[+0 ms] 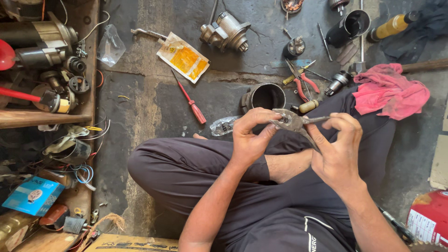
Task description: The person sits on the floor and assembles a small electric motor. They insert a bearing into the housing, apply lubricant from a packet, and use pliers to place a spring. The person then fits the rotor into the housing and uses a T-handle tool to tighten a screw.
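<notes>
I sit cross-legged on a concrete floor. My left hand [249, 135] pinches the jaw end of grey metal pliers [291, 122], its fingers curled over a small part at the jaws. My right hand [337, 149] grips the pliers' handles, one handle pointing right past the fingers. Both hands hover above my knees. Just beyond them stands an open metal cylinder housing [264, 96].
A red screwdriver [192, 102], a yellow packet [183, 57], a starter motor [225, 31], red-handled pliers [301, 81] and a pink rag [389, 91] lie on the floor. Motor parts and wires crowd a wooden shelf [88, 56] at left. A red cylinder [429, 217] stands at bottom right.
</notes>
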